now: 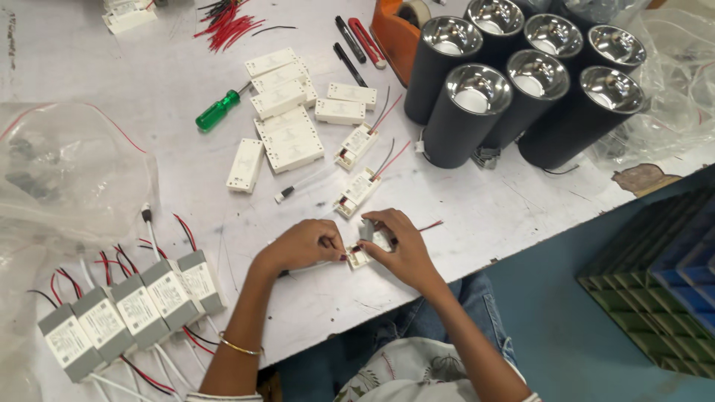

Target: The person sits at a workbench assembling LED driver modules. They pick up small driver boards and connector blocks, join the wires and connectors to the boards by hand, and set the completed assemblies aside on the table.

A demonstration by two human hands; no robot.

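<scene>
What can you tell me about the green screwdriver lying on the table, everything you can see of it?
The green screwdriver lies flat on the white table, apart from both hands. Its handle looks like translucent green plastic, ribbed lengthwise, with a thin metal shaft that points up and to the right, toward the stack of white plastic covers. The tip reaches close to those covers; whether it touches them cannot be told. Nothing holds it, and nothing rests on it. It sits slantwise, handle end nearer the clear plastic bag.
</scene>
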